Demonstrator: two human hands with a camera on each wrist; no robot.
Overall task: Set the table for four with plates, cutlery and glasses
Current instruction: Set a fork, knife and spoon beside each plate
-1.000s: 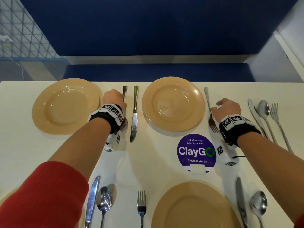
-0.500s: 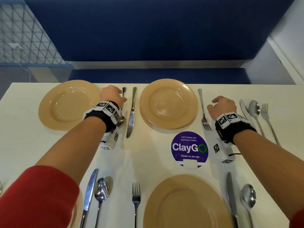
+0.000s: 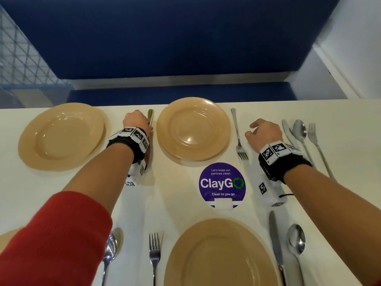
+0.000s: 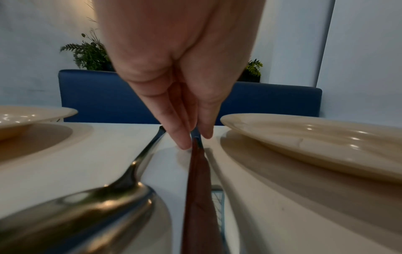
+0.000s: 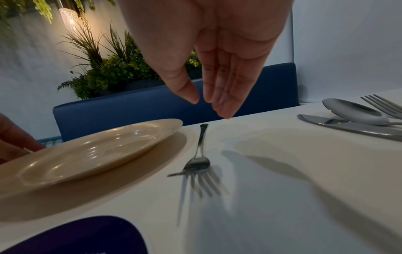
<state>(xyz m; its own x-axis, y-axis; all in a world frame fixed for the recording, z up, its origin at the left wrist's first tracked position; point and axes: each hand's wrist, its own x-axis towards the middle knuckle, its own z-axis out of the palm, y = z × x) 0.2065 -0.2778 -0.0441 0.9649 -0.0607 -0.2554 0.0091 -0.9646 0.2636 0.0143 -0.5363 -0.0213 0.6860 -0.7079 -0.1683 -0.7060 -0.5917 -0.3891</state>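
My left hand (image 3: 135,122) sits between the two far tan plates and pinches the handle of a table knife (image 4: 196,189) between thumb and fingers (image 4: 182,142). The knife lies flat on the table, and only its handle end (image 3: 150,117) shows in the head view. A spoon (image 4: 97,206) lies just left of it, untouched. The far middle plate (image 3: 193,129) is on the knife's right and the far left plate (image 3: 60,136) on its left. My right hand (image 3: 262,133) hovers empty with relaxed fingers (image 5: 226,110), just right of a fork (image 5: 199,159) beside that plate.
A knife (image 3: 288,131), spoon (image 3: 301,129) and fork (image 3: 315,139) lie together at the far right. Near me are a tan plate (image 3: 220,254), a fork (image 3: 154,252), a knife (image 3: 275,244) and spoons (image 3: 295,242). A purple sticker (image 3: 221,183) marks the table's middle; a blue bench (image 3: 179,96) runs behind.
My left hand has shifted right from the spoon's handle onto the knife's handle. My right hand has stayed beside the fork, its fingers a little looser.
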